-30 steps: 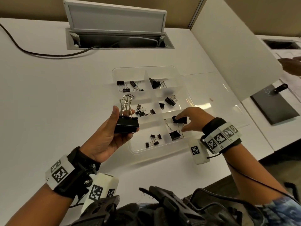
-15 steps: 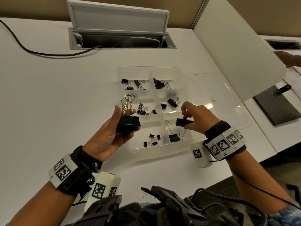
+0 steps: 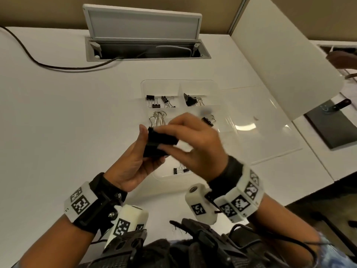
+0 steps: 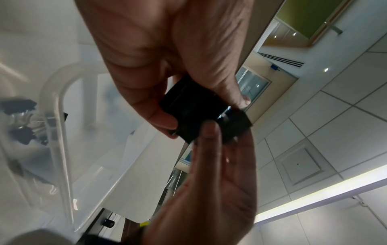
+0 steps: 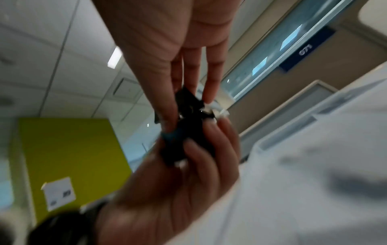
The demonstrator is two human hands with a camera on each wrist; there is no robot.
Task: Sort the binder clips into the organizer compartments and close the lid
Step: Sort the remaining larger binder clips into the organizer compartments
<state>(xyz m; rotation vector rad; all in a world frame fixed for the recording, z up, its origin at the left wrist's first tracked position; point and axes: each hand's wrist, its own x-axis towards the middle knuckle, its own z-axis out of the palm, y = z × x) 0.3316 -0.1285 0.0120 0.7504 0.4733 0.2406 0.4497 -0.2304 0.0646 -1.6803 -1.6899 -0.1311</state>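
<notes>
My left hand grips a large black binder clip above the clear organizer, its wire handles pointing away from me. My right hand pinches a second black clip and holds it against the first. In the left wrist view the left thumb and fingers clamp the large clip, and a right finger touches it. The blurred right wrist view shows both hands meeting on the clips. Small clips lie in several compartments. The lid lies open flat to the right.
An open cable hatch with a black cable sits at the back of the white desk. A white divider panel stands on the right, with a dark pad and another person's hand beyond it.
My right hand lifted a clip out of the near right compartment and carried it left to the clip in my left hand. The left hand stayed about where it was.
</notes>
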